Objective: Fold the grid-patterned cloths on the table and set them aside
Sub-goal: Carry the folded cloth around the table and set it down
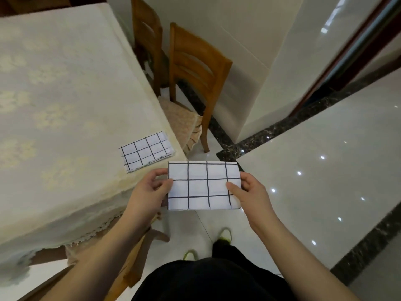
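I hold a folded white cloth with a black grid point(202, 185) flat in the air, just off the table's near right corner. My left hand point(149, 190) pinches its left edge, thumb on top. Its right edge is pinched by my right hand point(249, 190) in the same way. A second folded grid cloth point(146, 151) lies on the table point(65, 94) near that corner, a little beyond and left of the held one.
The table wears a cream patterned tablecloth with a lace hem. Two wooden chairs point(195, 68) stand along its right side, one with a beige cushion. Glossy floor tiles with dark borders spread to the right. Another chair sits below the table's near edge.
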Motion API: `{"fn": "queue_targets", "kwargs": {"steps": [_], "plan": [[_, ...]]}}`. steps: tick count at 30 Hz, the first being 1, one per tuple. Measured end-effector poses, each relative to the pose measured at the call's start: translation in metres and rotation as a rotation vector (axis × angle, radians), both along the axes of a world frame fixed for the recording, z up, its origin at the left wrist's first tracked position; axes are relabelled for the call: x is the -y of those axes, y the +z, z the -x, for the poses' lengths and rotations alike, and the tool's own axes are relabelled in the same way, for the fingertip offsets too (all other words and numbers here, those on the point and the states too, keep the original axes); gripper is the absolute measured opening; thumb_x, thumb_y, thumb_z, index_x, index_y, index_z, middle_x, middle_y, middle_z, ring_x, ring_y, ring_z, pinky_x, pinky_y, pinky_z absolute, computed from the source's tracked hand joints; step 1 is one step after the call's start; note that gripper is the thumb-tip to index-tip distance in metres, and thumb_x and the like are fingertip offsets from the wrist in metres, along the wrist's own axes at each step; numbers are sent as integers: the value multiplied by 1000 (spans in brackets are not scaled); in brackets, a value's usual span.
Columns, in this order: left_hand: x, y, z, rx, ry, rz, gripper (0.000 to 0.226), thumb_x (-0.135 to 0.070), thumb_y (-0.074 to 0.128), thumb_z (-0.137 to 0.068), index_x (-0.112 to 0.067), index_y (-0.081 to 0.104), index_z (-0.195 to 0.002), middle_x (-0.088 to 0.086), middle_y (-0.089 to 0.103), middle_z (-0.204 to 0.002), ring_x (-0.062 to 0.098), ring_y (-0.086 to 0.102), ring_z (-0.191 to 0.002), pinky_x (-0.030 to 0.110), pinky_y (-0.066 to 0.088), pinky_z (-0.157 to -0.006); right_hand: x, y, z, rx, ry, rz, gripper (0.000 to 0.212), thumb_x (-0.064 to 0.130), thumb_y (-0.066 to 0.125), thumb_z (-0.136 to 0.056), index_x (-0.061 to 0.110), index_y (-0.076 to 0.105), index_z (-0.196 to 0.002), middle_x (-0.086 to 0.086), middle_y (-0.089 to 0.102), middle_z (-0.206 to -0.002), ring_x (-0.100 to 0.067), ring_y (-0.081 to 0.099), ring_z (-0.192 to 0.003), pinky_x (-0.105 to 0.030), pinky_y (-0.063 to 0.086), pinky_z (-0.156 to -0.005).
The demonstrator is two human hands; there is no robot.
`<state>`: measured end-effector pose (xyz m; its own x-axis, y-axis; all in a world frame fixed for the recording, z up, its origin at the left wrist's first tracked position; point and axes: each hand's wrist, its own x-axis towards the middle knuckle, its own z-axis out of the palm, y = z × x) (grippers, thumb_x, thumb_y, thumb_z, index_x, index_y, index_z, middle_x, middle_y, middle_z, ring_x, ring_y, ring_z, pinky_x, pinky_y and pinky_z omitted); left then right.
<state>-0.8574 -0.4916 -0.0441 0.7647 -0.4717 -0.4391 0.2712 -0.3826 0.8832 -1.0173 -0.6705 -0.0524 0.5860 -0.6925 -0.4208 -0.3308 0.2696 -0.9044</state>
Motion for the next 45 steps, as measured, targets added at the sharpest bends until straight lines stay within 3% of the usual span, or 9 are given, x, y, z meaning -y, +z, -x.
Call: {"fn": "queue_targets", "kwargs": {"steps": [7, 11, 17, 19, 25, 30, 33, 40, 45], "plan": [[36, -5, -31, 36, 186, -111, 23, -24, 62, -94, -29, 59, -117, -6, 76, -93, 15, 71, -90, 45, 59, -80, 72, -14, -76, -6, 260, -28, 27, 13, 68, -90, 31, 61, -107, 7, 73, -104, -5, 71, -91, -22, 56, -75], [45, -3, -48, 28, 288, -164, 27, -27, 65, -92, -28, 59, -119, -5, 75, -94, 19, 70, -94, 51, 58, -82, 97, -18, -119, -27, 388, -55, 26, 12, 68, -90, 24, 62, -113, 3, 74, -105, -9, 71, -92, -26, 57, -77], [45, -10, -74, 8, 472, -141, 23, -19, 63, -94, -25, 60, -116, 1, 72, -97, 16, 69, -88, 30, 57, -65, 102, -24, -170, -46, 534, -105, 26, 10, 66, -91, 27, 60, -110, 10, 71, -100, -2, 70, -85, -17, 55, -65], [42, -17, -86, 25, 505, -155, 21, -20, 62, -94, -26, 60, -115, 1, 72, -99, 17, 69, -89, 30, 58, -66, 99, -30, -187, -66, 559, -113, 26, 9, 66, -91, 25, 60, -110, 9, 71, -100, -3, 70, -86, -18, 56, -64], [21, -51, -127, 42, 541, -195, 21, -23, 62, -94, -31, 61, -113, 0, 71, -99, 20, 69, -89, 45, 60, -78, 79, -58, -240, -122, 580, -92, 29, 6, 63, -92, 14, 60, -120, 3, 72, -105, -9, 69, -94, -25, 57, -80], [4, -87, -164, 39, 499, -293, 24, -22, 65, -91, -32, 58, -112, -3, 70, -96, 16, 69, -83, 44, 60, -75, 62, -93, -278, -226, 648, 9, 22, 11, 62, -94, 17, 62, -115, 0, 73, -105, -17, 70, -97, -43, 55, -92], [-4, -109, -178, 45, 485, -352, 24, -23, 66, -91, -28, 59, -113, -3, 70, -94, 14, 68, -81, 35, 58, -71, 54, -117, -294, -296, 656, 67, 22, 14, 64, -92, 15, 62, -115, -3, 73, -106, -20, 69, -97, -45, 54, -93], [-8, -140, -199, 115, 446, -445, 23, -22, 65, -92, -21, 60, -115, -6, 66, -85, 3, 61, -73, 15, 42, -56, 37, -144, -308, -376, 645, 288, 21, 19, 66, -91, 11, 64, -110, -3, 67, -90, -19, 64, -83, -23, 48, -67], [-7, -152, -206, 155, 407, -453, 23, -22, 67, -91, -19, 63, -113, -8, 65, -82, 3, 61, -74, 19, 49, -63, 38, -151, -306, -381, 638, 349, 20, 18, 66, -91, 14, 63, -110, -6, 68, -93, -19, 63, -81, -9, 41, -59]]}}
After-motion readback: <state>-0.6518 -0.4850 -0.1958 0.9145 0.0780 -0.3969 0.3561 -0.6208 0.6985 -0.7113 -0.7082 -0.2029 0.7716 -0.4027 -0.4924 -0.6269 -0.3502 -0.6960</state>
